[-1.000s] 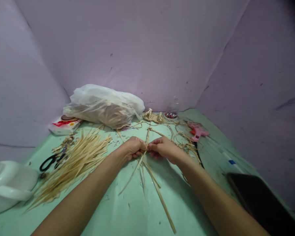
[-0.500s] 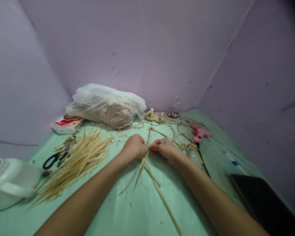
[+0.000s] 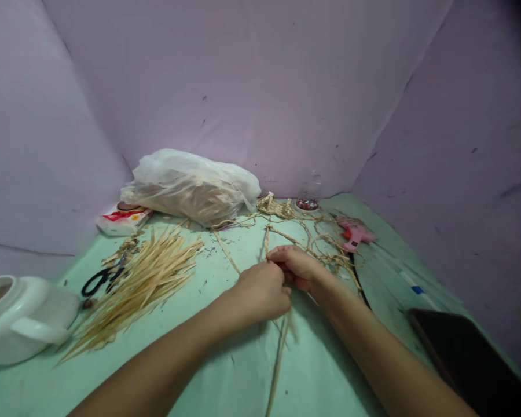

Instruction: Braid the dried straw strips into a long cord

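Observation:
A thin braided straw cord (image 3: 267, 240) runs from the middle of the table down into my right hand (image 3: 298, 267), whose thumb and fingers pinch it. Right up against it is my left hand (image 3: 260, 289), its fingers curled around the loose straw strips below the braid. Where the strips cross between the hands is covered by the left hand. Their free ends (image 3: 278, 359) trail toward me over the table, partly blurred. Off to the left lies a fanned pile of dry straw strips (image 3: 156, 281).
Black-handled scissors (image 3: 99, 281) lie beside the pile, near a white pot (image 3: 30, 318). Behind stand a stuffed plastic bag (image 3: 191, 185), a woven straw piece (image 3: 275, 205) and a bead container (image 3: 307, 204). A pink glue gun (image 3: 356, 234) and dark tablet-like slab (image 3: 464, 359) lie right.
My left hand has moved right and slightly down, now overlapping my right hand, and the loose strip ends have swung left. The right hand has shifted slightly. The view has moved a little.

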`<move>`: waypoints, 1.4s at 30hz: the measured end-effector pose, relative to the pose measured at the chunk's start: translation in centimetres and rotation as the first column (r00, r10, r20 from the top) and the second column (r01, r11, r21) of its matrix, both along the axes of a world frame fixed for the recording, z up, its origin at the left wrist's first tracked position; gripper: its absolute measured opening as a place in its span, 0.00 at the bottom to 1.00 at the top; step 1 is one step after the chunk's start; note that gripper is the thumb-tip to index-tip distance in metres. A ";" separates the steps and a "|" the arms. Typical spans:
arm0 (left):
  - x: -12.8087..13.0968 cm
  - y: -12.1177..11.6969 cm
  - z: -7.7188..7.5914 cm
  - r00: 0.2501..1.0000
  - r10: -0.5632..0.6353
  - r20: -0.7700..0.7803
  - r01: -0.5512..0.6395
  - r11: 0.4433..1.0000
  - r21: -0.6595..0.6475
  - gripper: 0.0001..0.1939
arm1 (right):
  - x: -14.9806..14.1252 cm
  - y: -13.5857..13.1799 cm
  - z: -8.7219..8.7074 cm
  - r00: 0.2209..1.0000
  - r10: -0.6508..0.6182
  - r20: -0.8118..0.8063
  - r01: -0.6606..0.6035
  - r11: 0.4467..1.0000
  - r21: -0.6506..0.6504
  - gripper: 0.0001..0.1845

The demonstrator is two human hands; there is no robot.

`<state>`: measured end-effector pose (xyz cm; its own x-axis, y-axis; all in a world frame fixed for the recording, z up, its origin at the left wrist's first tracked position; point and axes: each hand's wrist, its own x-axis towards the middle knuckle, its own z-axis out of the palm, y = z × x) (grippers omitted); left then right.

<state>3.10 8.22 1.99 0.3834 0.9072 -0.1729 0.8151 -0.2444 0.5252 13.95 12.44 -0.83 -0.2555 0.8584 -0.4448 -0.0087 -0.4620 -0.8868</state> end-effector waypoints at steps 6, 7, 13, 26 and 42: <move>-3.8 2.7 3.3 0.990 0.139 0.016 -0.130 0.957 -0.260 0.18 | 0.6 0.3 0.2 0.999 0.039 -0.024 -0.040 0.998 -0.049 0.08; -4.1 3.3 3.4 0.963 0.249 0.101 -0.218 0.945 -0.244 0.16 | 0.7 0.4 0.0 0.999 0.042 -0.008 -0.042 0.998 -0.041 0.08; -3.0 5.2 0.3 0.760 0.516 0.396 -0.169 0.745 -0.646 0.06 | 0.8 0.7 -1.3 0.996 0.086 -0.030 -0.086 0.996 0.027 0.04; -2.6 5.3 -1.8 0.849 0.446 0.283 -0.223 0.788 -0.574 0.03 | 0.6 0.8 -2.0 0.883 0.084 0.463 -0.294 0.866 0.405 0.04; -1.6 5.0 -2.2 0.720 0.621 0.310 -0.377 0.725 -0.577 0.10 | -1.2 -1.9 1.8 0.358 -0.172 0.918 -0.467 0.818 0.335 0.10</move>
<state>1.48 13.18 -0.17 0.0350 0.8441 -0.5350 0.3724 0.4858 0.7908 12.75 10.58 0.99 -0.1322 0.9904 -0.0409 0.9299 0.1096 -0.3511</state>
